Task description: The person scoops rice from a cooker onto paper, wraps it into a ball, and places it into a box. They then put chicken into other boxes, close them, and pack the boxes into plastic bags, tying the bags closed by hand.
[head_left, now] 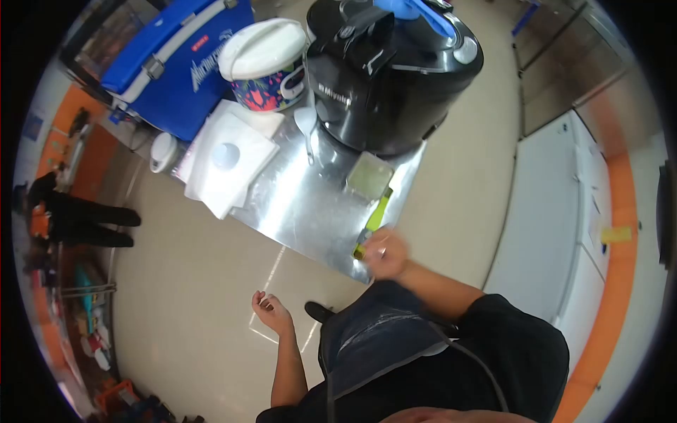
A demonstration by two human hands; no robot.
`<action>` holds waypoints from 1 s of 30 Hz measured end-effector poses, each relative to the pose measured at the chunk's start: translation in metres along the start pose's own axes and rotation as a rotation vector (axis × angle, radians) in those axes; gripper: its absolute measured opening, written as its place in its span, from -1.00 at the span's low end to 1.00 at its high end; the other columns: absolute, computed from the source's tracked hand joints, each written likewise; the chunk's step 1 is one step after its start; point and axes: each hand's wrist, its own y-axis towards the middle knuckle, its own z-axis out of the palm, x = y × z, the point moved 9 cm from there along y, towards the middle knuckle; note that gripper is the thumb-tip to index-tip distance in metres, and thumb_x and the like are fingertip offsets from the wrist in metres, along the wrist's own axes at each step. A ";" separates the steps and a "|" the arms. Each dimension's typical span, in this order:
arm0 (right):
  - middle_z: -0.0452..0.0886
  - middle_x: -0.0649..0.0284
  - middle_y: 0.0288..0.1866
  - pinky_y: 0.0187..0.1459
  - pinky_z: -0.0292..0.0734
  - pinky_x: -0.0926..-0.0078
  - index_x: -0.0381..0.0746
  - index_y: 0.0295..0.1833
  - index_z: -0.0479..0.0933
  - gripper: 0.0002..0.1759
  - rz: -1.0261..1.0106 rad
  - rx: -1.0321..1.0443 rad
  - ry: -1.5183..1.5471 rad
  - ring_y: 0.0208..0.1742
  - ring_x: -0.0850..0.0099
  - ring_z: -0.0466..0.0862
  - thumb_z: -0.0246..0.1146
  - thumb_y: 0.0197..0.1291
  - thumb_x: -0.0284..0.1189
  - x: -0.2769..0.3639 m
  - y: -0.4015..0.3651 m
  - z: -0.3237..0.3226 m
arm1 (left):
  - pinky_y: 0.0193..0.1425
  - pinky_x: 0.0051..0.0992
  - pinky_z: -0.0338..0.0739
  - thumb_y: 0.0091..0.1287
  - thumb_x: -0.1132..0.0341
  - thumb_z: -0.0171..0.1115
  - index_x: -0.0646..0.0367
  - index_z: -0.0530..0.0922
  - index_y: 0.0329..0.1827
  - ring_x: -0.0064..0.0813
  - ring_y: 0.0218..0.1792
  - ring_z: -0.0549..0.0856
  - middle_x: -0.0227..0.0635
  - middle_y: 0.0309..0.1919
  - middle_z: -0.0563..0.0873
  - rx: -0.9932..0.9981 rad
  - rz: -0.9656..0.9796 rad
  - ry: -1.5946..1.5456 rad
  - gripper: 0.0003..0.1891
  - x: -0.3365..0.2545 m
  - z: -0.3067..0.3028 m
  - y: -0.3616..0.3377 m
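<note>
My right hand [386, 254], smeared by motion, is over the near right corner of the metal table [296, 204]. Just beside its fingers lies a lime-green and grey object [379, 213], partly hidden by the hand; its kind and whether I touch it cannot be made out. My left hand [271, 311] hangs over the floor, away from the table, its fingers loosely bent and apart with nothing in them. A square translucent container [369, 176] stands behind the green object. Farther left, a white spoon or scoop [306, 125] lies by the black cooker [384, 88].
Blue utensils [416, 10] rest on the cooker. At the back left are a blue cooler box [180, 67] and a white-lidded tub [262, 67]. White papers [233, 155] overhang the table's edge. A white chest freezer [543, 225] stands right; another person [77, 211] stands left.
</note>
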 end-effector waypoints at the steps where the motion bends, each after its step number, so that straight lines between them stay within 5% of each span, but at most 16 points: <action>1: 0.59 0.14 -0.22 -0.26 0.53 0.41 -0.25 -0.13 0.54 -0.88 0.008 -0.248 -0.276 -0.29 0.34 0.62 0.24 0.20 -0.56 -0.035 0.002 -0.051 | 0.01 -0.48 0.59 0.34 0.52 0.18 0.30 0.32 0.34 -0.39 -0.02 0.62 -0.14 0.19 0.52 0.014 0.082 -0.039 -0.51 -0.038 0.010 -0.003; 2: 0.54 0.16 -0.11 -0.21 0.39 0.48 -0.30 -0.07 0.48 -0.86 0.221 -0.458 -0.138 -0.20 0.49 0.49 0.03 0.43 -0.50 -0.071 0.028 -0.105 | -0.01 -0.48 0.59 0.31 0.54 0.20 0.30 0.32 0.34 -0.43 -0.04 0.61 -0.16 0.20 0.51 0.035 0.160 -0.069 -0.49 -0.078 0.025 -0.003; 4: 0.48 0.19 0.02 0.05 0.42 0.51 -0.34 0.15 0.42 -0.73 0.209 -0.786 -0.340 -0.01 0.44 0.49 0.08 0.45 -0.44 -0.127 0.096 -0.211 | -0.03 -0.46 0.61 0.24 0.57 0.28 0.27 0.30 0.37 -0.42 -0.02 0.60 -0.20 0.22 0.49 0.192 0.240 -0.120 -0.39 -0.164 0.078 0.006; 6: 0.43 0.20 0.11 0.12 0.42 0.43 -0.26 0.32 0.37 -0.57 0.423 -0.778 -0.339 0.09 0.42 0.46 0.09 0.47 -0.27 -0.209 0.160 -0.291 | 0.14 -0.33 0.58 0.11 0.49 0.44 0.19 0.20 0.50 -0.28 0.21 0.54 -0.17 0.38 0.35 0.320 0.519 -0.146 -0.15 -0.284 0.143 0.004; 7: 0.42 0.20 0.20 0.15 0.40 0.42 -0.23 0.34 0.37 -0.53 0.537 -0.773 -0.086 0.14 0.41 0.46 0.09 0.46 -0.20 -0.247 0.189 -0.312 | 0.23 -0.24 0.54 0.04 0.41 0.51 0.16 0.12 0.53 -0.21 0.32 0.47 -0.18 0.46 0.24 0.371 0.524 -0.192 -0.03 -0.327 0.172 0.005; 10: 0.44 0.20 0.33 0.20 0.39 0.41 -0.20 0.34 0.41 -0.47 0.720 -0.608 0.335 0.21 0.40 0.48 0.11 0.44 -0.08 -0.305 0.252 -0.312 | 0.38 -0.07 0.43 -0.08 0.24 0.66 0.12 -0.16 0.60 -0.06 0.47 0.27 -0.09 0.55 0.01 0.462 0.632 -0.211 0.28 -0.407 0.251 0.019; 12: 0.60 0.20 0.25 0.23 0.42 0.42 -0.22 0.27 0.52 -0.44 0.739 -0.288 0.669 0.19 0.38 0.58 0.15 0.39 -0.01 -0.324 0.278 -0.275 | 0.40 -0.02 0.38 -0.15 0.15 0.71 0.16 -0.21 0.59 -0.04 0.50 0.21 -0.05 0.52 0.06 0.508 0.578 -0.276 0.37 -0.428 0.286 0.035; 13: 0.69 0.22 0.09 0.22 0.47 0.37 -0.24 0.23 0.55 -0.45 0.852 -0.324 0.764 0.11 0.36 0.65 0.14 0.40 -0.02 -0.318 0.275 -0.265 | 0.45 -0.08 0.32 -0.20 0.11 0.74 0.22 -0.23 0.59 -0.05 0.50 0.19 0.01 0.50 0.10 0.592 0.563 -0.359 0.42 -0.442 0.297 0.033; 18: 0.68 0.16 0.13 0.22 0.52 0.33 -0.24 0.23 0.53 -0.45 0.850 -0.238 0.844 0.13 0.30 0.66 0.15 0.36 -0.03 -0.316 0.272 -0.252 | 0.49 -0.28 0.24 -0.31 0.07 0.75 0.42 -0.21 0.54 -0.10 0.46 0.24 0.10 0.45 0.16 0.528 0.610 -0.230 0.48 -0.441 0.307 0.049; 30: 0.70 0.12 0.09 0.18 0.56 0.31 -0.29 0.20 0.53 -0.42 0.901 -0.277 0.776 0.08 0.22 0.70 0.12 0.33 -0.03 -0.311 0.266 -0.250 | 0.41 -0.20 0.36 -0.35 0.12 0.71 0.44 -0.08 0.51 -0.11 0.33 0.40 0.03 0.27 0.36 0.436 0.678 -0.141 0.39 -0.445 0.282 0.048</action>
